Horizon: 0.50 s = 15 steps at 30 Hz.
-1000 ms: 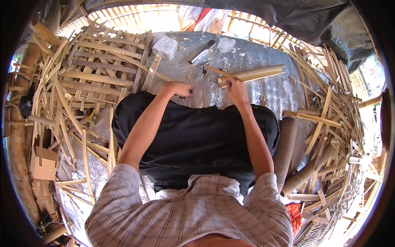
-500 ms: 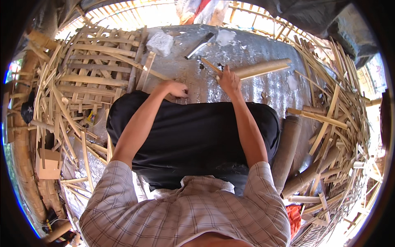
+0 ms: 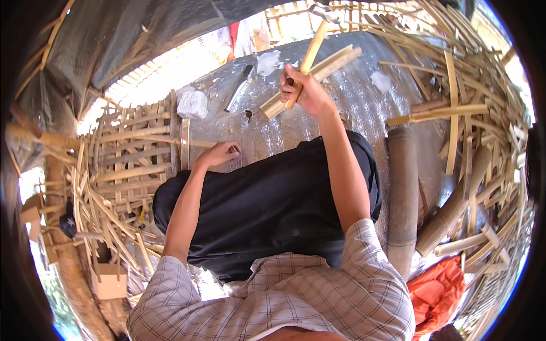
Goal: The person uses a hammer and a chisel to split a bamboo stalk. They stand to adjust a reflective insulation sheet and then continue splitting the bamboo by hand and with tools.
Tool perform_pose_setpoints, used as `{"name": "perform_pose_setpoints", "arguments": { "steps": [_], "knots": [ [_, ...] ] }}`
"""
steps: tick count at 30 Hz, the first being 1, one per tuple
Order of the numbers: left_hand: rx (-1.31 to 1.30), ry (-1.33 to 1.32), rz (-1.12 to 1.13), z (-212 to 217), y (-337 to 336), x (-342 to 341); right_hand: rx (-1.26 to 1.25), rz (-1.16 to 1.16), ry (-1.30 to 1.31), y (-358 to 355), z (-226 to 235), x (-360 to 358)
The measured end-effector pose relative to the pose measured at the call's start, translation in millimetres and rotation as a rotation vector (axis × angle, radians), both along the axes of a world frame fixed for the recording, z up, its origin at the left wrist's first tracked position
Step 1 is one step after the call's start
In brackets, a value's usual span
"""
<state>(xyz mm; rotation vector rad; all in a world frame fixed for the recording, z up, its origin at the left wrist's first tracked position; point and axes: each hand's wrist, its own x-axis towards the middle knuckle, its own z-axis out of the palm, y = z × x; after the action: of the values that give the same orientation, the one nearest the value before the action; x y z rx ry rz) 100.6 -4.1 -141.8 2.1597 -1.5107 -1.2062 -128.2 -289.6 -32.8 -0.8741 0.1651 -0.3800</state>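
Raised in front of me, my right hand [image 3: 304,90] is closed round the wooden handle of a hammer [image 3: 311,48]. Its grey metal head points away from me at the far edge. Beneath and beyond that hand, a split bamboo length [image 3: 335,63] lies on the grey sheet [image 3: 256,133]. Near my left knee, my left hand [image 3: 219,154] rests low with loosely curled fingers, and I see nothing in it. A thin bamboo strip [image 3: 206,144] lies just beyond its wrist. Between the hands and the far edge is a flat dark-and-silver tool [image 3: 238,88].
A whitish block [image 3: 192,104] stands beside a bamboo lattice [image 3: 136,148] on the left. To the right lie a thick bamboo pole [image 3: 402,193] and a heap of split strips [image 3: 483,131]. An orange cloth [image 3: 438,292] sits at lower right, a cardboard box [image 3: 109,281] at lower left.
My right hand has lifted, and the hammer has swung up with its head away from me. My left hand's fingers have loosened near the knee. The view has turned right.
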Motion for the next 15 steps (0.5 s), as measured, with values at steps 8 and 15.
{"name": "perform_pose_setpoints", "arguments": {
  "steps": [8, 15],
  "knots": [
    [-0.266, -0.017, 0.204, 14.0, -76.6, -18.0, 0.499, -0.065, -0.280, -52.0, -26.5, -24.1],
    [-0.348, -0.347, 0.335, -37.5, -144.9, -69.4, 1.026, 0.013, -0.439, -56.0, -54.4, -25.1]
  ]
}}
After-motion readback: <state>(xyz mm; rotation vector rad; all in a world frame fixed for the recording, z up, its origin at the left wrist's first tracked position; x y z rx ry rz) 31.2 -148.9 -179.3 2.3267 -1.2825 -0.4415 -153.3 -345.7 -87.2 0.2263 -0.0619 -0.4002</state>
